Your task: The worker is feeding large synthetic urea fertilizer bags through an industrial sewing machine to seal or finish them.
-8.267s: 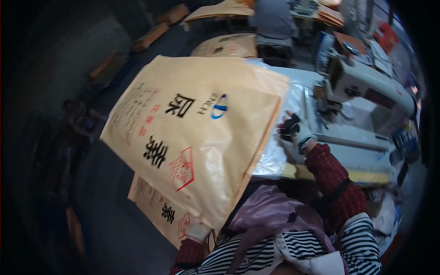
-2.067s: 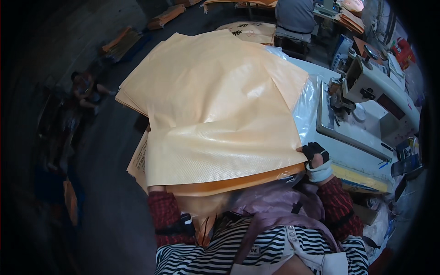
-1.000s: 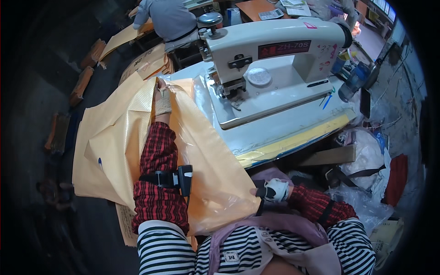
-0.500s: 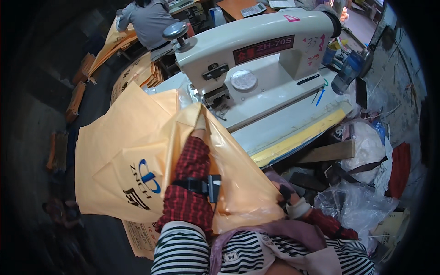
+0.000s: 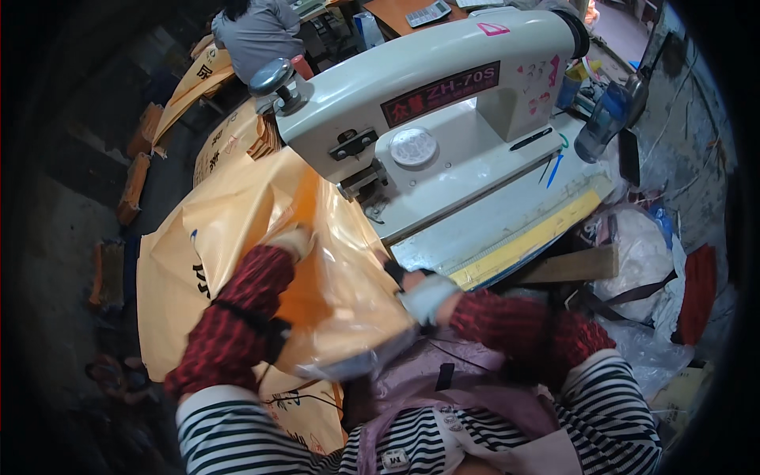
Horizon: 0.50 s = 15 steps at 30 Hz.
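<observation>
A large orange-yellow woven sack (image 5: 170,261) with dark print lies in front of the sewing machine (image 5: 332,111), its mouth spread and a clear plastic liner (image 5: 340,269) showing inside. My left hand (image 5: 291,240), in a pale glove, is closed on the upper layer of the sack near the middle; its fingertips are partly hidden. At the sack's right edge is my right hand (image 5: 427,294), in a whitish glove with dark coverings on the fingers. Its fingers bend over that edge and are somewhat blurred. Beside the machine's needle area, the sack's far edge lies on the table.
Stacked sacks (image 5: 226,150) stand at the far left, near a person in grey (image 5: 257,39). On the machine table are blue-handled scissors (image 5: 554,170), a black pen (image 5: 530,140) and a blue bottle (image 5: 606,119). Plastic bags (image 5: 633,245) and a wooden bar (image 5: 574,265) crowd the right.
My left hand has come back from near the needle area toward the lower left. My right hand has moved up and left along the sack's edge. The sack's mouth now spreads wider between them.
</observation>
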Available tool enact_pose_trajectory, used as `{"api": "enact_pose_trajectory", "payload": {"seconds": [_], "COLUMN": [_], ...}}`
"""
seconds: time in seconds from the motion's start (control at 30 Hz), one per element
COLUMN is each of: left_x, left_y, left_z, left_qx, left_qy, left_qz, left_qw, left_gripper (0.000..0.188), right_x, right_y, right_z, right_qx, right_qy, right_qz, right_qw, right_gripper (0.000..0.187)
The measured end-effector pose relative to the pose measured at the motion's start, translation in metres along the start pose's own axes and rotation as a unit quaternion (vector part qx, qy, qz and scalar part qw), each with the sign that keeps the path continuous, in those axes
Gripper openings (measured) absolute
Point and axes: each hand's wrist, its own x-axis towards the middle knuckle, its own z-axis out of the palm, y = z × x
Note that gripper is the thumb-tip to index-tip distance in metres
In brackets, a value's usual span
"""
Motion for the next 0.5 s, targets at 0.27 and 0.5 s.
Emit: {"api": "enact_pose_trajectory", "payload": {"seconds": [0.27, 0.5], "left_x": [-0.206, -0.185], "left_y": [0.086, 0.125], "left_z": [0.084, 0.067], "left_qx": [-0.229, -0.507], "left_qy": [-0.299, -0.111], "left_qz": [0.216, 0.047], "left_qw": [0.901, 0.854], "left_gripper": [0.040, 0.040], "right_x": [0.059, 0.078], "right_y": [-0.073, -0.019], "right_z": [-0.050, 0.013], "right_qx": [0.040, 0.164], "right_qy": [-0.037, -0.107], "right_qz": [0.083, 0.130], "right_qw": [0.995, 0.972], "right_gripper": [0.059, 0.035]}}
